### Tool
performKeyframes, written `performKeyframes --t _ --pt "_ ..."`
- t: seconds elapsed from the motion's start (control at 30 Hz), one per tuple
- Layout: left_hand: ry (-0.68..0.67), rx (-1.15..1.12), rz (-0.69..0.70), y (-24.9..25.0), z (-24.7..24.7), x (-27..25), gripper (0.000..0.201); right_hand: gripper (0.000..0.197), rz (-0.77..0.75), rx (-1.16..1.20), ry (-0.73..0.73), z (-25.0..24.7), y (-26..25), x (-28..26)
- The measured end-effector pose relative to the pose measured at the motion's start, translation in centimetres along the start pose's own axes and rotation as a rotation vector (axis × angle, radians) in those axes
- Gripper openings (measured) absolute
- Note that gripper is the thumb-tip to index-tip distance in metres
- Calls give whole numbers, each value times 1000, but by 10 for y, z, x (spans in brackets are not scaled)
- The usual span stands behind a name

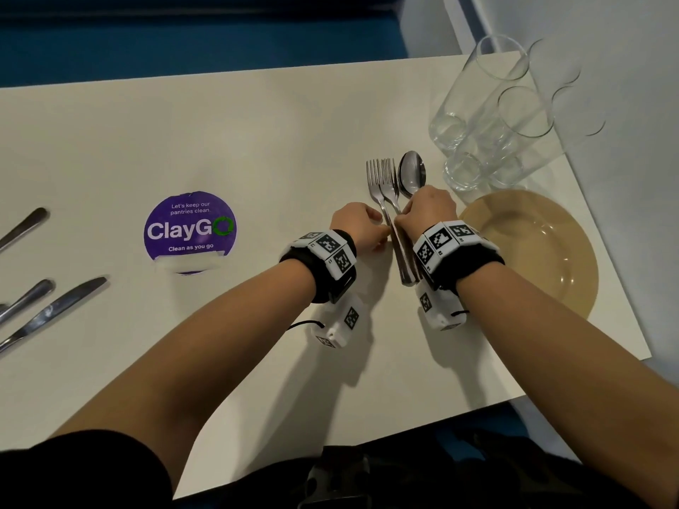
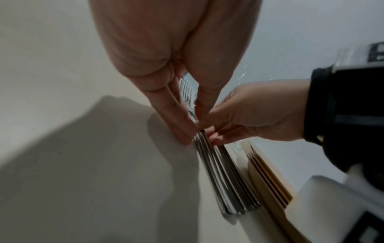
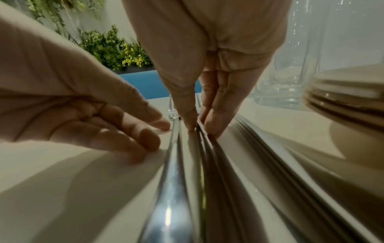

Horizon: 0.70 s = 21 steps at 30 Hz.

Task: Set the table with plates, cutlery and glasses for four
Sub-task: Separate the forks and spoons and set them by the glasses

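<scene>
A bundle of forks and spoons [image 1: 395, 185] lies on the white table [image 1: 257, 141], handles toward me. My left hand [image 1: 384, 236] pinches the leftmost fork handle [image 2: 199, 148] between thumb and fingertips, with its other fingers on the tabletop. My right hand [image 1: 402, 214] pinches into the remaining handles [image 3: 207, 148] from above. A stack of tan plates [image 1: 532, 251] sits just right of the cutlery. Several clear glasses [image 1: 488, 115] stand behind the plates at the table's far right corner.
More cutlery, including a knife [image 1: 51, 314], lies at the left edge of the head view. A round purple "ClayGo" sticker [image 1: 190, 229] is stuck to the table's middle. The table's right edge [image 1: 606, 251] runs close beside the plates.
</scene>
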<state>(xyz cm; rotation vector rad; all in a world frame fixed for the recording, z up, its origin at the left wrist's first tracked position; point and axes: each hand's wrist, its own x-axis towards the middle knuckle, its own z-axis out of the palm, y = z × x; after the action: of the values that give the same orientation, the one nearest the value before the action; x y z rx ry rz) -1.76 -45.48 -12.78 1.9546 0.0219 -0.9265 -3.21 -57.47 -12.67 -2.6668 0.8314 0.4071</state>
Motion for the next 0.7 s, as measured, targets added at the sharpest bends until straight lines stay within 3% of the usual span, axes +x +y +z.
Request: performKeyframes --t 0.2,0.4,0.7 --pt "-3 -24 13 3 1 -4 6 24 26 21 -23 -2 -2 0" --pt "1 -6 17 3 -1 -4 26 20 4 62 12 -9 -3 -4" --pt "28 -9 22 4 -5 -7 25 17 -47 51 -47 -4 -14 -11"
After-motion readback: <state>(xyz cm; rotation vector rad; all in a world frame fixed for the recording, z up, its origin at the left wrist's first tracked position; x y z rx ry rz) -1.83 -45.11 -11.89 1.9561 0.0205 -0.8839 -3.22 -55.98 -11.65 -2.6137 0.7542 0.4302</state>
